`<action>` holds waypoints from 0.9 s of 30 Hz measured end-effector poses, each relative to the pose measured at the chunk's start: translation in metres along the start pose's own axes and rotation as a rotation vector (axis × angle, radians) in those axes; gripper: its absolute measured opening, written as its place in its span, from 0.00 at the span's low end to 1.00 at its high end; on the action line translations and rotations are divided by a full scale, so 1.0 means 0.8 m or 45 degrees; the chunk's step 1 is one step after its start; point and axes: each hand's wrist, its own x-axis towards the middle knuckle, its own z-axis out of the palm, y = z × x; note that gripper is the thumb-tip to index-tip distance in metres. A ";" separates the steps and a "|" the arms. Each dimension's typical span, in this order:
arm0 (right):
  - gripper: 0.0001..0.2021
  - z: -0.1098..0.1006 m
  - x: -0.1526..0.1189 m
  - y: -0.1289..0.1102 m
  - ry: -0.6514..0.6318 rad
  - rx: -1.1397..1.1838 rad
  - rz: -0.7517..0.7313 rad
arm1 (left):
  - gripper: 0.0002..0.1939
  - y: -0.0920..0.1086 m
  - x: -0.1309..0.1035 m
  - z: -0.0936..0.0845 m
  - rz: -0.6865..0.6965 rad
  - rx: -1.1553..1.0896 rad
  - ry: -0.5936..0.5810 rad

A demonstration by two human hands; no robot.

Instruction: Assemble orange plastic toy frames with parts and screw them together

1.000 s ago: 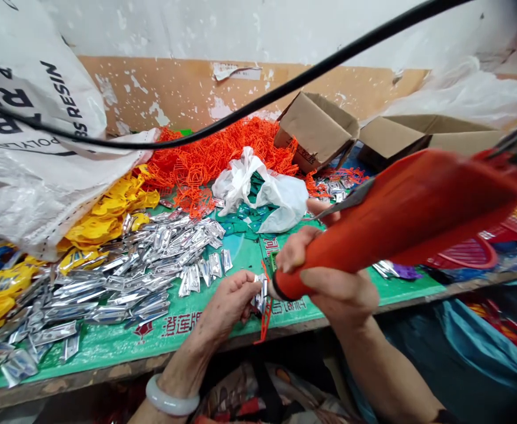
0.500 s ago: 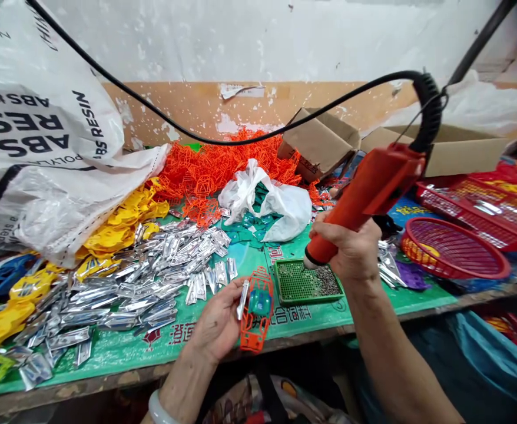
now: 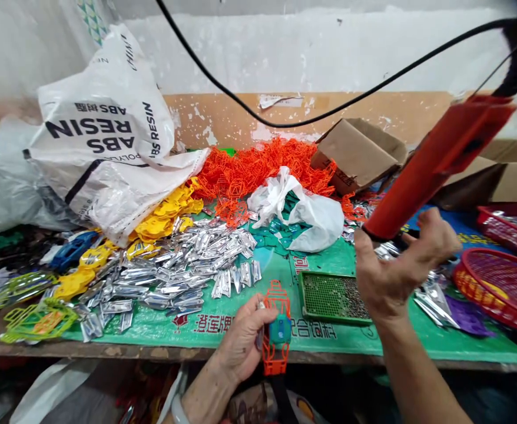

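Note:
My left hand [image 3: 243, 337] pinches an orange lattice frame [image 3: 276, 359] at the table's front edge. A teal translucent piece [image 3: 280, 328] lies on the frame, and a silver strip shows at my fingers. My right hand [image 3: 402, 268] has its fingers spread, beside the lower end of a red power tool [image 3: 435, 168] hanging from a black cable; nothing is gripped in it. Just left of that hand, a green tray [image 3: 324, 298] holds small dark screws in its right part.
Silver strips [image 3: 165, 280] cover the table's left middle, near yellow parts [image 3: 165, 215]. Behind lie an orange lattice pile [image 3: 267, 162], a white bag [image 3: 320, 221] with teal pieces and a cardboard box [image 3: 358, 153]. Red baskets [image 3: 501, 288] stand at the right.
My right hand has opened and let go of the red tool, which now hangs higher in view. The camera view has swung left. My left hand still holds the orange frame.

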 end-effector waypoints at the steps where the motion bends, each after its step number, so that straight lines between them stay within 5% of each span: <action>1: 0.38 0.005 -0.006 -0.006 0.008 -0.026 -0.121 | 0.16 0.000 -0.003 -0.002 0.017 0.034 -0.034; 3: 0.24 0.024 -0.019 -0.019 -0.247 0.047 -0.200 | 0.17 0.002 -0.008 -0.006 0.045 0.089 -0.094; 6: 0.12 0.067 -0.039 -0.039 -1.196 0.141 -0.034 | 0.16 0.008 -0.016 -0.013 0.093 0.112 -0.135; 9: 0.09 0.108 -0.057 -0.055 -1.555 0.064 0.031 | 0.14 0.014 -0.023 -0.021 0.157 0.081 -0.131; 18: 0.11 0.137 -0.084 -0.099 -1.808 -0.239 0.269 | 0.18 0.029 -0.024 -0.050 0.293 -0.125 -0.031; 27: 0.06 0.143 -0.081 -0.081 -1.733 0.081 0.556 | 0.13 0.031 -0.021 -0.057 0.246 -0.289 0.022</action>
